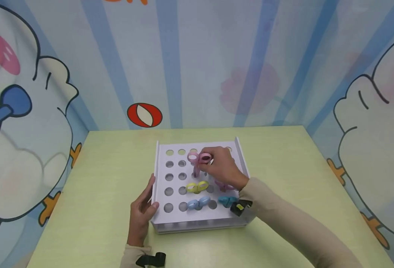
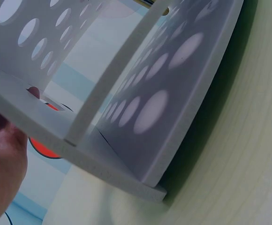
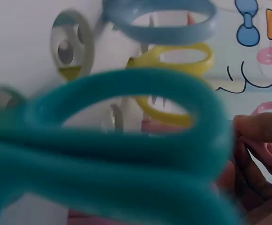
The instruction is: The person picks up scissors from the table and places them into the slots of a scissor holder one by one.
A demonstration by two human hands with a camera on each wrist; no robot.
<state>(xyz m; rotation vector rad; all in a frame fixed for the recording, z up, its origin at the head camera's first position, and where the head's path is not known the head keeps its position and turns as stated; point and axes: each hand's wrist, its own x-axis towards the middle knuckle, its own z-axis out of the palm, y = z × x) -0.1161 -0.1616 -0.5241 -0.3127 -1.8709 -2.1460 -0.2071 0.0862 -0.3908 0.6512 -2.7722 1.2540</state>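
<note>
My right hand pinches pink scissors by their handle loops, blades down over the upper middle of a white rack with rows of round holes. My left hand holds the rack's left side panel; in the left wrist view a fingertip shows through a slot there. Handles up in the holes stand yellow scissors, light blue scissors, teal scissors and purple-pink scissors, the last partly hidden by my right wrist. Blurred teal loops fill the right wrist view.
The rack stands on a pale yellow table, its top sloping up towards the back. Inside it, a lower holed panel lies under the upper one. A cartoon-printed wall closes off the table's back and sides.
</note>
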